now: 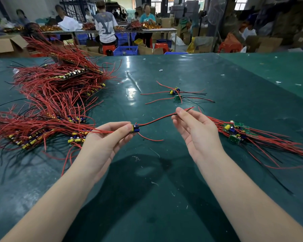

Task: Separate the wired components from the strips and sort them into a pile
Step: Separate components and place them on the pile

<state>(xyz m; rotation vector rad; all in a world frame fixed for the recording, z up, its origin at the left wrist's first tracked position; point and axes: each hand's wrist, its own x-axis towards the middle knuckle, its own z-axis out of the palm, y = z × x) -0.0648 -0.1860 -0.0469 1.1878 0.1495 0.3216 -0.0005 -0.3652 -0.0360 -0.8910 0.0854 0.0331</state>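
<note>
Your two forearms reach in over the green desk, and between your hands hangs one wired component, lifted just clear of the surface. Your left hand pinches its small board, with the yellow and blue parts, between thumb and fingertips. Your right hand holds the far end of its paired red and black lead between thumb and forefinger, the other fingers loosely spread. A second red lead droops from the board toward the desk.

Just beside your right hand lies the sorted pile of freed components, green boards together, wires fanning away to the right. Beyond your hands, near the desk's middle, a few loose components lie apart from that pile. To your left sprawls the large heap of strips with their red wires tangled, reaching up to your left wrist.

Past the desk's far edge, other people sit at a long bench, with a blue crate and cardboard boxes on the floor.
</note>
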